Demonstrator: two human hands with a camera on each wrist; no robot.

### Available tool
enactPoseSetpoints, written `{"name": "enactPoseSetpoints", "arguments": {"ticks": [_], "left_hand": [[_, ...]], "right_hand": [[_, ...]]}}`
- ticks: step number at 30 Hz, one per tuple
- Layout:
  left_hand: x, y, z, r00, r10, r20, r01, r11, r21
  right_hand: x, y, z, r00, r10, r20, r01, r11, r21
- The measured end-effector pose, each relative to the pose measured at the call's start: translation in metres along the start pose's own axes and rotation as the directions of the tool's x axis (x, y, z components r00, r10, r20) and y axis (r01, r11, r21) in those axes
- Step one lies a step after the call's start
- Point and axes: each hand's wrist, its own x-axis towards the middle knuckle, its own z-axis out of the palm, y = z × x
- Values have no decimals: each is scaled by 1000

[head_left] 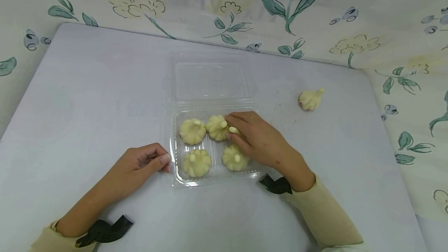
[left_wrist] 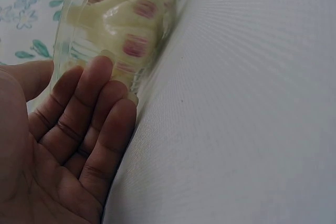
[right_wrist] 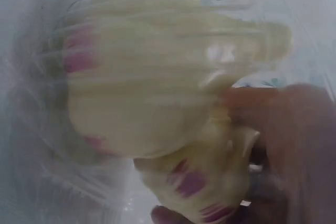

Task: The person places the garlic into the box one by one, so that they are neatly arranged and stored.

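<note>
A clear plastic clamshell box [head_left: 217,172] lies with its lid [head_left: 213,81] folded back. Inside its tray sit several pale yellow garlic bulbs, some with magenta patches: upper left [head_left: 192,131], upper middle [head_left: 217,127], lower left [head_left: 197,163] and lower right [head_left: 235,158]. Over the tray's upper right, my right hand [head_left: 260,137] pinches another garlic bulb [right_wrist: 197,182]; in the head view only its stem tip shows. My left hand [head_left: 141,168] rests at the box's left edge, its loosely bent fingers [left_wrist: 100,98] touching the side, thumb apart from them.
One more garlic bulb [head_left: 310,99] lies outside the box, on the right of the white tabletop [head_left: 105,88]. Cloth printed with flowers and leaves [head_left: 227,14] borders the table at the back and sides. Each wrist wears a black strap mount [head_left: 105,231].
</note>
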Motion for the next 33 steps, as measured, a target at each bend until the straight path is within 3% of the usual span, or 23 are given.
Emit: {"name": "enactPoseSetpoints", "arguments": {"ticks": [6,21,33], "left_hand": [[0,0,1,1000,14,-1,-14,1000,-2],[0,-5,1,1000,-29,2,29,999,14],[-1,-1,3,1000,-26,7,26,1000,-4]], "right_hand": [[0,0,0,1000,6,10,-6,1000,-10],[-3,0,-5,1000,-20,-1,20,1000,-11],[-11,1,-19,999,10,-48,-9,1000,14]]}}
